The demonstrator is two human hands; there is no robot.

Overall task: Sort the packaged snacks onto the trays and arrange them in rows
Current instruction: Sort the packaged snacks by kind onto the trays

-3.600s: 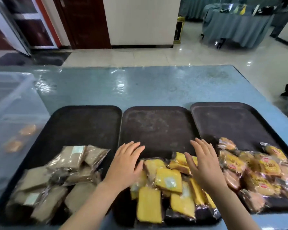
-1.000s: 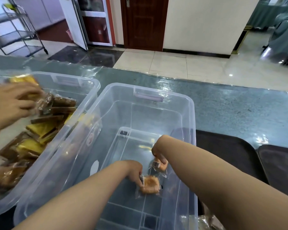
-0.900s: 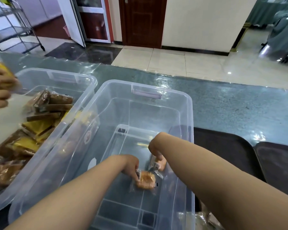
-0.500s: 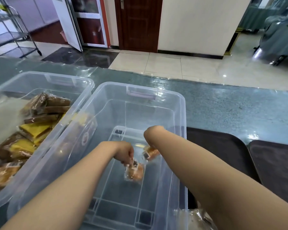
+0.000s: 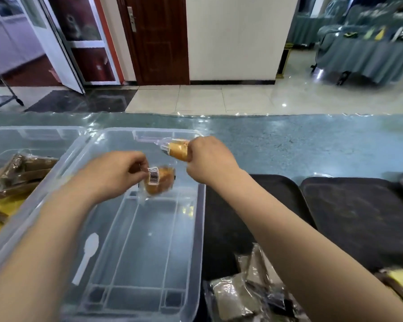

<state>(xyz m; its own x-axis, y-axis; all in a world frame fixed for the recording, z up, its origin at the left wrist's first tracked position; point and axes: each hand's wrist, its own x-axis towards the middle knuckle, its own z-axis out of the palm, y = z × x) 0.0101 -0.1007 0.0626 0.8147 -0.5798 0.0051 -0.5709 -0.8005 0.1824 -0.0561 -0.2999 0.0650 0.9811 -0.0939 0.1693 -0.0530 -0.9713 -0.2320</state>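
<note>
Lifted 2 orange snack packets clear of clear bin (image 5: 135,252): left hand (image 5: 116,175) pinching 1 packet (image 5: 159,181), right hand (image 5: 207,159) fingers gripping 1 packet (image 5: 178,148).

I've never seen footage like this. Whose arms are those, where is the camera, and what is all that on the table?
No machine here: a person wears a camera on the head, looking down at their own two hands. The left hand pinches an orange snack pack with a barcode label, and the right hand grips a second pack. Both are held above a clear bin that looks emptied. A second bin at the left holds brown and yellow packs. To the right lie dark trays, where the snacks get sorted; a few wrapped packs already lie at the near edge. All of it sits on a blue-grey table.
</note>
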